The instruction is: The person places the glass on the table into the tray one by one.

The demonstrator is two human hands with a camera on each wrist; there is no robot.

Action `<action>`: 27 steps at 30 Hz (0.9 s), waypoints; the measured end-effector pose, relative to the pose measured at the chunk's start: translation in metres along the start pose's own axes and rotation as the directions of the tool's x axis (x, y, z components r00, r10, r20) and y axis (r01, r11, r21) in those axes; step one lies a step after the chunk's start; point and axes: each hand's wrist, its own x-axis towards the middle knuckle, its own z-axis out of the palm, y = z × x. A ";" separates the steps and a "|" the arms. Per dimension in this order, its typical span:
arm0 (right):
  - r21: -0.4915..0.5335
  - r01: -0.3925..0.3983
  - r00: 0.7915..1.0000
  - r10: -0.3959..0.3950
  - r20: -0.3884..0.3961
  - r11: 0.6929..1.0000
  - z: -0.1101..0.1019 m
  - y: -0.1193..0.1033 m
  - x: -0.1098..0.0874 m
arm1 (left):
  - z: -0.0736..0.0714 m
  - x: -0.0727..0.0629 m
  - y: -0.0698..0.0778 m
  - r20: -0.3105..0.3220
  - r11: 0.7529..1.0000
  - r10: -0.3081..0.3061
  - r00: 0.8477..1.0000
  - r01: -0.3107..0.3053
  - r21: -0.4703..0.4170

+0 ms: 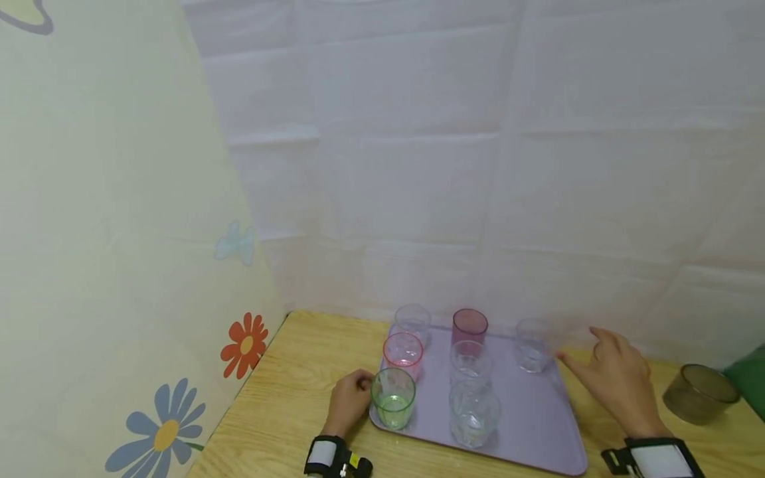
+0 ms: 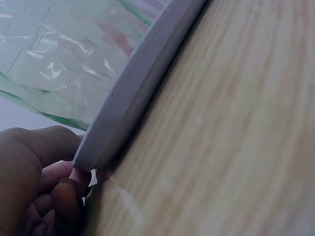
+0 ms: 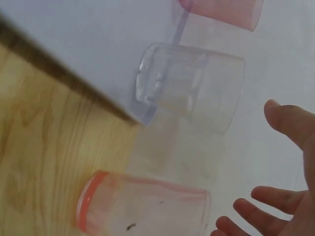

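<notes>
A lavender tray (image 1: 520,425) lies on the table with several drinking glasses on it. At its front left corner my left hand (image 1: 348,403) pinches the rim, fingers above and below the edge in the left wrist view. A green glass (image 1: 393,400) stands right beside that hand, with a pink glass (image 1: 403,355) behind it. My right hand (image 1: 618,378) is held off the tray's right side with thumb and fingers spread, nothing between them. Its thumb points toward a clear glass (image 3: 189,88) at the tray's back right corner.
More clear glasses (image 1: 474,415) and a purple glass (image 1: 469,325) stand along the tray's middle. A brownish glass (image 1: 700,395) is on the table at right, near something green (image 1: 750,378). An orange-tinted glass (image 3: 147,204) shows beside the tray. White sheeting (image 1: 406,199) hangs behind.
</notes>
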 end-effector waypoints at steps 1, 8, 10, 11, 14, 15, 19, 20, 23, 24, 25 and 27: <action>0.007 -0.005 1.000 0.004 0.003 1.000 -0.001 0.003 -0.001 | 0.000 0.000 0.000 0.000 1.000 0.000 1.000 0.000 -0.001; 0.035 -0.080 0.996 0.079 0.029 0.996 -0.009 0.025 -0.006 | -0.001 -0.001 -0.001 0.004 1.000 -0.001 1.000 0.001 -0.006; 0.022 -0.084 0.996 0.084 0.012 0.996 -0.009 0.031 -0.007 | -0.002 -0.001 -0.001 0.004 1.000 0.001 1.000 -0.001 -0.005; 0.016 -0.089 0.996 0.089 0.004 0.996 -0.009 0.034 -0.008 | -0.002 -0.001 0.000 0.004 1.000 0.001 1.000 -0.001 -0.006; 0.009 -0.134 0.991 0.134 0.027 0.991 -0.008 0.044 -0.008 | -0.001 -0.001 0.001 0.007 1.000 -0.002 1.000 0.002 -0.005; 0.010 -0.153 0.987 0.152 0.044 0.988 -0.007 0.047 -0.008 | -0.001 -0.001 0.001 0.007 1.000 -0.004 1.000 0.004 -0.003; 0.013 -0.218 0.971 0.215 0.104 0.976 -0.004 0.056 -0.009 | -0.002 -0.001 0.001 0.004 1.000 -0.007 1.000 0.007 -0.002; 0.013 -0.228 0.967 0.225 0.117 0.973 -0.004 0.058 -0.009 | -0.001 -0.002 0.001 0.004 1.000 -0.008 1.000 0.008 -0.001; 0.010 -0.260 0.955 0.255 0.150 0.966 -0.002 0.062 -0.009 | -0.001 -0.001 0.001 0.005 1.000 -0.011 1.000 0.011 -0.004; 0.010 -0.266 0.952 0.262 0.157 0.964 -0.002 0.063 -0.009 | -0.001 -0.001 0.000 0.003 1.000 -0.010 1.000 0.010 -0.003; 0.011 -0.271 0.950 0.266 0.166 0.963 -0.002 0.063 -0.009 | 0.000 -0.001 0.000 0.003 1.000 -0.011 1.000 0.011 -0.003; 0.012 -0.282 0.945 0.276 0.177 0.959 -0.001 0.064 -0.009 | 0.000 0.000 -0.001 0.000 1.000 -0.006 1.000 0.006 -0.005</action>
